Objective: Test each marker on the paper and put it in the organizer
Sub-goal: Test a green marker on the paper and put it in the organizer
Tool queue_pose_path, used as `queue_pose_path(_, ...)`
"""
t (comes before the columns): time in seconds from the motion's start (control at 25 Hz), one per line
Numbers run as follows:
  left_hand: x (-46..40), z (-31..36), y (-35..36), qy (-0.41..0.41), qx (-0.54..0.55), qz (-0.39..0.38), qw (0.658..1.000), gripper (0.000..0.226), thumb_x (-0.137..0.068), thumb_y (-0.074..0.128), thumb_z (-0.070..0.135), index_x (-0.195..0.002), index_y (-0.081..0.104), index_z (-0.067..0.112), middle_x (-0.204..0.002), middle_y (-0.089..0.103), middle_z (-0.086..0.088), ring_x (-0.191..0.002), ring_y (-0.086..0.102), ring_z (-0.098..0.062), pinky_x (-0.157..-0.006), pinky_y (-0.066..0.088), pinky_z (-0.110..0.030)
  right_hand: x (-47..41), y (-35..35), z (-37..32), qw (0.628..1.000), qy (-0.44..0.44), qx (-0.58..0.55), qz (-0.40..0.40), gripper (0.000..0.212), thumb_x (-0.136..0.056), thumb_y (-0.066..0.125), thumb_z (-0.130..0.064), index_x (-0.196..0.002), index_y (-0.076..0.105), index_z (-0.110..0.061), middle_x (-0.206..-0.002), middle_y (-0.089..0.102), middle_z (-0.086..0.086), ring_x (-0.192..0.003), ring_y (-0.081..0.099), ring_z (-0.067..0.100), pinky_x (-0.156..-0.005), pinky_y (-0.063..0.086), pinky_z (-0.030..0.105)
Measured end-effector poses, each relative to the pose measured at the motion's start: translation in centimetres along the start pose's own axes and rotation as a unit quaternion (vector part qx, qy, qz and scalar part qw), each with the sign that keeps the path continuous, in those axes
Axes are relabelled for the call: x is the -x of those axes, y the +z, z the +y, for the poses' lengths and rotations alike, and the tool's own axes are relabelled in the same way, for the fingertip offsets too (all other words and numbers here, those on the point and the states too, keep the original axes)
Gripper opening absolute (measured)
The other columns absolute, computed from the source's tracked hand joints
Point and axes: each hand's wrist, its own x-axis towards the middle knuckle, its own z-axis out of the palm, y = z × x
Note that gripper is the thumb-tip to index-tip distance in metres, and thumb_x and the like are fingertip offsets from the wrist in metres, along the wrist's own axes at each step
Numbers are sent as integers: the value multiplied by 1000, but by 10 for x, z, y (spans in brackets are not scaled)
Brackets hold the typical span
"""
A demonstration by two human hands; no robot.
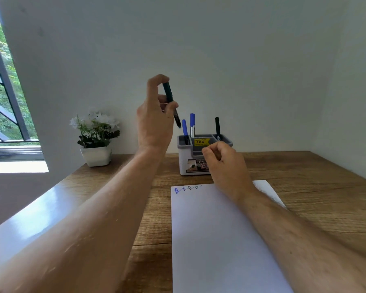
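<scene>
marker [170,103]: dark green
organizer [185,163]: white w/ grey top, yellow sticker
paper [220,240]: white, blue scribbles
table [304,176]: brown woodgrain

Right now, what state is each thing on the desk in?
Dark marker: held in left hand, tip down above organizer.
Right hand: loosely curled, holding nothing visible.
Organizer: upright, three markers inside.
Paper: flat, blue test marks at top.
Potted plant: upright.

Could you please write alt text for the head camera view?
The left hand holds a dark marker above a grey-and-white organizer already containing two blue markers and a black one. The loosely curled right hand hovers over scribbled paper on a wooden desk.
</scene>
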Motion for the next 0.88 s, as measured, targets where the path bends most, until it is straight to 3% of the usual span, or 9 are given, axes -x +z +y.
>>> queue_pose_path(0.12,-8,-16,4,-72,-7,10,997,55,-86,69,6,-123,49,40,-80,70,7,-68,67,3,-60,51,-10,-1,-1,1,1000,0,6,0,16,-98,50,-38,-94,58,-25,-86,62,-12,-83,63,6,-67,53,20)
queue_pose_path(0.28,-6,-31,7,-104,-47,-23,993,56,-84,73,9,-122,49,43,-78,69,9,-69,67,2,-71,57,-26,-1,2,-1,1000,-1,13,-7,18,-99,51,-37,-98,60,-22,-90,64,-7,-84,62,6,-61,45,13)
queue_pose_path(0.4,0,-39,15,-108,-81,-70,988,56,-83,75,10,-125,52,39,-77,66,11,-72,63,3,-71,51,-22,1,3,-3,1000,-7,6,-15,18,-99,51,-37,-99,59,-21,-91,66,-5,-83,62,6,-62,45,12)
queue_pose_path(0.6,-4,-45,26,-128,-133,-130,974,59,-83,74,7,-133,52,33,-86,70,3,-75,64,-5,-73,45,-20,1,5,-4,1000,-12,4,-19,17,-98,52,-36,-97,59,-21,-89,65,-5,-80,61,5,-62,46,14)
queue_pose_path(0.88,0,-54,44,-146,-238,-166,946,62,-83,69,1,-137,52,26,-115,69,-10,-96,67,-23,-85,54,-36,0,6,-2,1000,-9,9,-18,16,-97,54,-39,-94,59,-24,-82,62,-11,-75,60,2,-61,46,16)
